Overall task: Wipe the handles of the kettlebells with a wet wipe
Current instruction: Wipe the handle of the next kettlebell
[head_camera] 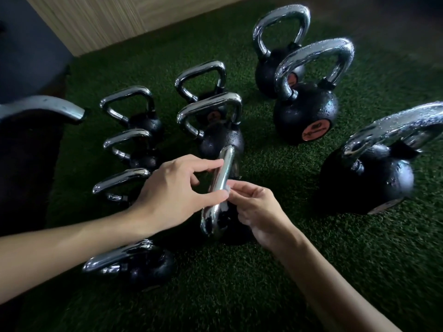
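A small black kettlebell (231,227) stands on the turf in the middle, its chrome handle (222,178) pointing away from me. My left hand (172,195) holds that handle from the left, index finger on its upper part and thumb lower down. My right hand (259,209) comes from the right and pinches a small pale wet wipe (229,188) against the handle's side, right by my left thumb. Most of the wipe is hidden between the fingers.
Several more black kettlebells with chrome handles stand around on green artificial turf (275,271): small ones in a column at left (129,259), a mid one behind (215,130), large droplet-covered ones at right (306,116) (374,178). A dark bench with metal bar (45,106) is left.
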`<state>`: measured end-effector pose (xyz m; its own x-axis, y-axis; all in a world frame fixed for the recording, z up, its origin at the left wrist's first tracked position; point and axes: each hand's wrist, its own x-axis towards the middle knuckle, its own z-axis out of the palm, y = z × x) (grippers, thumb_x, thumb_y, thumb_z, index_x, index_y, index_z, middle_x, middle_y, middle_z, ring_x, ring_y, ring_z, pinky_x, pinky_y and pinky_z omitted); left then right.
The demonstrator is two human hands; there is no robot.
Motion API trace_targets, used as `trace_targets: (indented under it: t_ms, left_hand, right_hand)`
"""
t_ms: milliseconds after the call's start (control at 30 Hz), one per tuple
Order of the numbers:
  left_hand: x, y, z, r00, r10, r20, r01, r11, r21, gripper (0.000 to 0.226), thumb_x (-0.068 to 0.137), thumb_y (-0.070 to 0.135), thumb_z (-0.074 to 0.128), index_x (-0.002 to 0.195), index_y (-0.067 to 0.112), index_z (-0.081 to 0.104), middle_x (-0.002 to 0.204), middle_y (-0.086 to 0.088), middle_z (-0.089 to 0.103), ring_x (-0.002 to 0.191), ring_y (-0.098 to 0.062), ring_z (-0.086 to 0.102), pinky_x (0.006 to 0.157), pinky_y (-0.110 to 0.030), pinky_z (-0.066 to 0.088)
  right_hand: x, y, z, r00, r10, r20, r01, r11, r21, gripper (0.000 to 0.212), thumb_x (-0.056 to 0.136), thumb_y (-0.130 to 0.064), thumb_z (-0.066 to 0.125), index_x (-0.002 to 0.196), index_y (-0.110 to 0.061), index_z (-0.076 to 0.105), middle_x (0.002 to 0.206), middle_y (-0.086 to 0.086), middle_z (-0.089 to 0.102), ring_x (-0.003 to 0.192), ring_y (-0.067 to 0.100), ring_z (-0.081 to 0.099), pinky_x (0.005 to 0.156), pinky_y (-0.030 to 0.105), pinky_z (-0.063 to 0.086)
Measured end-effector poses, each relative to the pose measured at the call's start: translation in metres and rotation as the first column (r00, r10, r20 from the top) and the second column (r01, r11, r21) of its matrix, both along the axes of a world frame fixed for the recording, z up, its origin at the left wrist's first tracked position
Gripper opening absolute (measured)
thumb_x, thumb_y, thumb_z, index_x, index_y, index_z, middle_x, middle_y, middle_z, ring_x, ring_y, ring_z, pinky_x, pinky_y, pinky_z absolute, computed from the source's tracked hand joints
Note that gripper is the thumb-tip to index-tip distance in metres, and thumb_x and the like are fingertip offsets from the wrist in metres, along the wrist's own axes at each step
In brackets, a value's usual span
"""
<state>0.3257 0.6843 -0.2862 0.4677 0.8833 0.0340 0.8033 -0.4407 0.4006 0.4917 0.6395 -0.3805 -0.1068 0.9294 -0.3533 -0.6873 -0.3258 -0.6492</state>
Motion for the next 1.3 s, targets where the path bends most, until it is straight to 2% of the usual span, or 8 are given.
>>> trace_targets:
  t_ms: [100,200,433,533,667,867,1167,1300]
  left_hand:
    - [-0.006,-0.011,0.003,0.998,0.06,-0.008,-0.06,0.998,-0.011,0.069,0.064,0.062,0.082,0.129,0.053,0.062,0.107,0.034,0.066,0.084,0.005,0.061,0.068,-0.015,0.046]
    - [-0.011,-0.025,0.0,0.989,0.149,0.016,-0.146,0.982,-0.123,0.062,0.06,0.056,0.09,0.117,0.048,0.066,0.096,0.033,0.071,0.075,0.002,0.068,0.067,-0.019,0.05]
    - [-0.014,-0.026,0.003,0.979,0.195,0.051,-0.183,0.966,-0.182,0.05,0.062,0.045,0.093,0.106,0.04,0.071,0.083,0.031,0.073,0.076,0.005,0.07,0.067,-0.006,0.048]
    - [-0.021,-0.028,0.004,0.981,0.189,0.038,-0.182,0.973,-0.141,0.051,0.063,0.05,0.091,0.11,0.042,0.072,0.083,0.032,0.073,0.081,0.007,0.069,0.068,-0.004,0.045]
    - [-0.029,-0.022,0.006,0.981,0.19,0.052,-0.18,0.973,-0.147,0.051,0.063,0.048,0.092,0.11,0.042,0.073,0.082,0.029,0.074,0.08,0.007,0.07,0.07,-0.002,0.046]
    - [-0.041,-0.011,0.008,0.985,0.167,0.051,-0.156,0.973,-0.172,0.051,0.063,0.055,0.088,0.109,0.043,0.072,0.084,0.025,0.076,0.072,-0.003,0.07,0.073,-0.026,0.055]
    - [-0.05,0.002,0.009,0.99,0.134,0.032,-0.127,0.977,-0.169,0.052,0.061,0.063,0.085,0.107,0.044,0.073,0.084,0.025,0.076,0.063,-0.007,0.067,0.07,-0.043,0.061]
    - [-0.057,0.004,0.009,0.986,0.166,0.034,-0.158,0.973,-0.168,0.05,0.059,0.065,0.084,0.104,0.044,0.074,0.083,0.025,0.075,0.065,-0.006,0.067,0.071,-0.041,0.061]
  right_hand:
    - [0.004,-0.003,-0.002,1.0,0.004,0.001,-0.004,1.0,0.027,0.031,0.095,0.005,0.061,0.123,0.016,0.061,0.077,0.013,0.069,0.04,0.001,0.058,0.038,0.011,0.043]
    - [0.002,0.0,-0.01,0.995,-0.027,0.092,0.021,0.998,0.066,0.029,0.09,0.001,0.071,0.117,0.011,0.067,0.099,0.025,0.073,0.066,0.013,0.071,0.056,0.021,0.056]
    - [-0.007,0.001,-0.023,0.914,-0.189,0.359,0.109,0.967,0.232,0.023,0.08,0.001,0.083,0.102,-0.005,0.076,0.097,0.013,0.079,0.093,0.029,0.076,0.085,0.041,0.062]
    - [-0.018,0.0,-0.025,0.851,-0.243,0.465,0.122,0.954,0.274,0.022,0.079,-0.006,0.086,0.098,-0.012,0.078,0.095,0.003,0.08,0.09,0.021,0.077,0.084,0.044,0.063]
    - [-0.031,0.003,-0.021,0.644,-0.388,0.659,0.155,0.91,0.385,0.016,0.078,-0.015,0.087,0.091,-0.02,0.078,0.083,-0.015,0.076,0.07,-0.004,0.067,0.066,0.015,0.052]
    - [-0.029,0.023,-0.021,0.38,-0.497,0.78,0.114,0.862,0.493,0.017,0.08,-0.026,0.084,0.092,-0.032,0.074,0.09,-0.019,0.076,0.077,0.001,0.07,0.072,0.034,0.06]
    - [-0.027,0.04,-0.02,0.23,-0.564,0.793,0.14,0.826,0.547,0.014,0.081,-0.032,0.082,0.093,-0.03,0.075,0.088,-0.017,0.076,0.077,0.002,0.069,0.071,0.031,0.056]
    - [-0.035,0.036,-0.02,0.217,-0.589,0.778,0.097,0.806,0.584,0.012,0.081,-0.028,0.083,0.09,-0.029,0.075,0.089,-0.018,0.075,0.078,0.001,0.067,0.07,0.019,0.051]
